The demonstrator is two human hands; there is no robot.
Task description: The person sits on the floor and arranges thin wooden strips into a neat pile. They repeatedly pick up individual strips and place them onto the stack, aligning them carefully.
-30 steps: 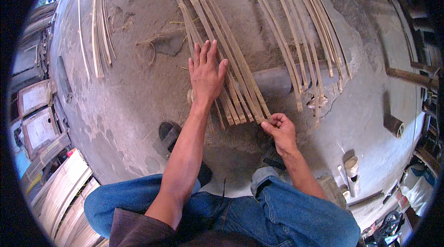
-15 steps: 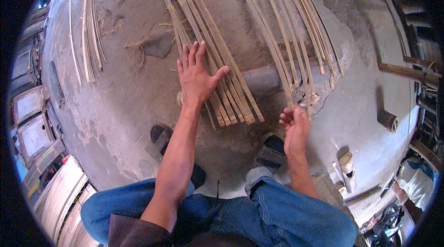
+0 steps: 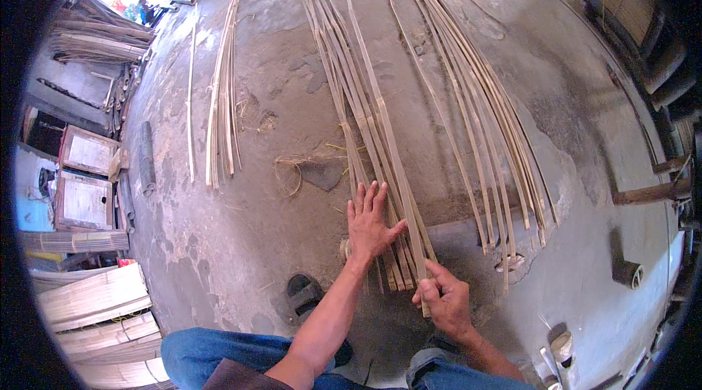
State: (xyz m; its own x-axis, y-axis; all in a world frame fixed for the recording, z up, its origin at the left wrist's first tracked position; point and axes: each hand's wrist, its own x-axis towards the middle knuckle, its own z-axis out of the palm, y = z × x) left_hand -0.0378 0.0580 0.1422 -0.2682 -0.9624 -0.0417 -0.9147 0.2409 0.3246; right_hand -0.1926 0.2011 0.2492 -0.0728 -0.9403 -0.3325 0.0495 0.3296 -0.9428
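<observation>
My right hand (image 3: 443, 301) grips the near end of a long, pale bamboo strip (image 3: 395, 160), thumb and fingers closed round it. That strip slants away over a bundle of similar bamboo strips (image 3: 356, 101) on the floor. Fingers spread, my left hand (image 3: 371, 229) rests on the bundle near its close end, palm down. To the right lies a second group of bamboo strips (image 3: 488, 121), fanned out at the near ends. A smaller bunch of strips (image 3: 222, 101) lies farther left, with a single thin strip (image 3: 192, 97) beside it.
The concrete floor (image 3: 278, 97) is rough and patched. A sandal (image 3: 302, 295) shows by my left leg. Bamboo sheets (image 3: 95, 302) are stacked at the lower left. A short bamboo tube (image 3: 627, 274) stands at the right, near a wooden pole (image 3: 651, 191).
My right hand has brought one strip left from the right group, onto the bundle beside my left hand. The view has tilted up, showing more of the far floor and a bright doorway.
</observation>
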